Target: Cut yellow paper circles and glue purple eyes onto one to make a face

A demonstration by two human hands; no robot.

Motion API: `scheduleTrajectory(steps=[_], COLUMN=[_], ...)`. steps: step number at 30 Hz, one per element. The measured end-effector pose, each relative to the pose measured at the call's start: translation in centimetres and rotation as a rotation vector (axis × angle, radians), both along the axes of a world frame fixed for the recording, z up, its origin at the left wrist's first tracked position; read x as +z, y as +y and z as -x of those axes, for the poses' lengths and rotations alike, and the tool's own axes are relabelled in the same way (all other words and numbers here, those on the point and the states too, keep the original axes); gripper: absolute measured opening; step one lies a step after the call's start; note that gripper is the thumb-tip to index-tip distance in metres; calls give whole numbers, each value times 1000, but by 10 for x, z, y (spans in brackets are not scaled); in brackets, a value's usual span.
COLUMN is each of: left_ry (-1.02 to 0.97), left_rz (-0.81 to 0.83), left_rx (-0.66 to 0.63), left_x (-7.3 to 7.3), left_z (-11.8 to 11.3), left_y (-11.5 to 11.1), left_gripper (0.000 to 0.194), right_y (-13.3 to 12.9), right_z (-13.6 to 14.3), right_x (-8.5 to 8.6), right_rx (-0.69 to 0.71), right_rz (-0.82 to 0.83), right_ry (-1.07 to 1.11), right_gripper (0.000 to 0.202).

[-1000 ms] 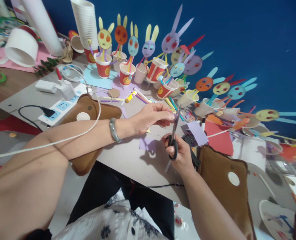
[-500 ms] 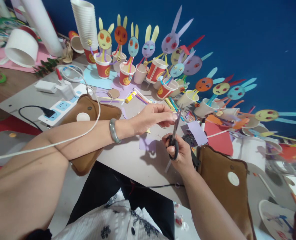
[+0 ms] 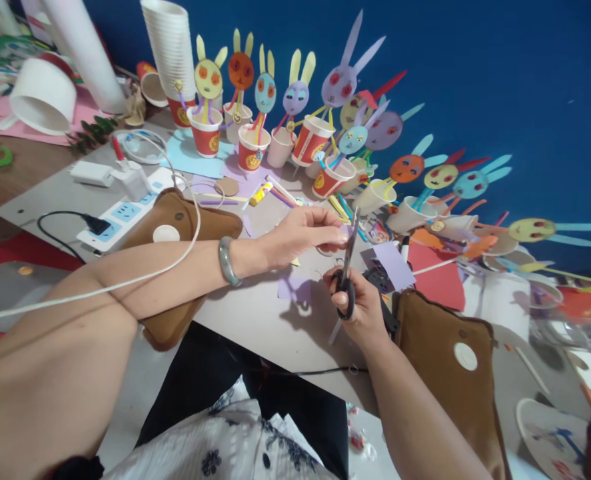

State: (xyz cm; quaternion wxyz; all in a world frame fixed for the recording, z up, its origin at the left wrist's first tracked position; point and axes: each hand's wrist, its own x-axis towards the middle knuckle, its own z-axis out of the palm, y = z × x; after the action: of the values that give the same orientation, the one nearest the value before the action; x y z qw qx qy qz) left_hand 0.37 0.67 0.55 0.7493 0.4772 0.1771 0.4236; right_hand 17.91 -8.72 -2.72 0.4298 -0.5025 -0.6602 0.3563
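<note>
My right hand grips black-handled scissors with the blades pointing up and away. My left hand pinches a small purple paper piece right at the blades, fingers closed on it. A purple paper scrap lies on the grey table below both hands. My left forearm, with a grey bangle, rests on a brown pad.
Several paper cups with rabbit-eared paper faces stand in an arc behind my hands. A stack of white cups, a power strip with white cable, a second brown pad at right, red paper.
The scissor blades have closed slightly on the purple piece; both hands stay almost in place.
</note>
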Motion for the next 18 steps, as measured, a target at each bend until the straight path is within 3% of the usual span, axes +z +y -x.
scheduleTrajectory(steps=[18], left_ry=[17], left_rz=[28], left_rx=[16], left_x=[1], left_z=[0], left_y=[0], left_gripper=[21], right_y=[0], right_z=[0], right_x=[3], right_rx=[-8], right_rz=[28], right_ry=[-22], right_gripper=[57])
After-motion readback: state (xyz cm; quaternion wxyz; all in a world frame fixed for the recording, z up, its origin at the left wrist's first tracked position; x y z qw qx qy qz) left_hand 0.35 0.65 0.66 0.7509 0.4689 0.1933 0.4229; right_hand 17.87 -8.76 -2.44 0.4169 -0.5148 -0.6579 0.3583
